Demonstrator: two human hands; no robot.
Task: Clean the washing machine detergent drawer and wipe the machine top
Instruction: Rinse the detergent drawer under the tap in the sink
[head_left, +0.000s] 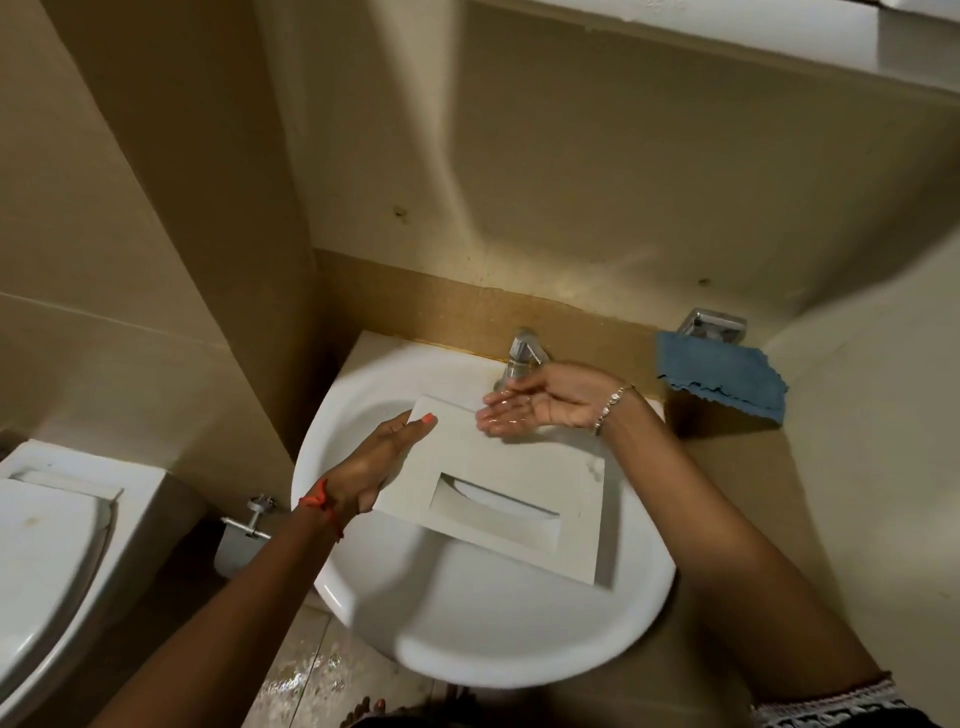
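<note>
The white detergent drawer (509, 478), front panel with its recessed handle facing up, lies across the white sink (467, 639). My left hand (374, 462) grips the drawer's left end, thumb on top. Palm up, my right hand (540, 405) is cupped under the chrome tap (522, 356) above the drawer's far edge, its fingers wet and holding nothing. A blue cloth (722, 384) hangs from a chrome holder (711, 325) on the wall at the right.
A white toilet (47, 561) stands at the left, with a chrome valve (252, 519) on the wall between it and the sink. The beige wall rises close behind the tap. The floor below the sink is wet.
</note>
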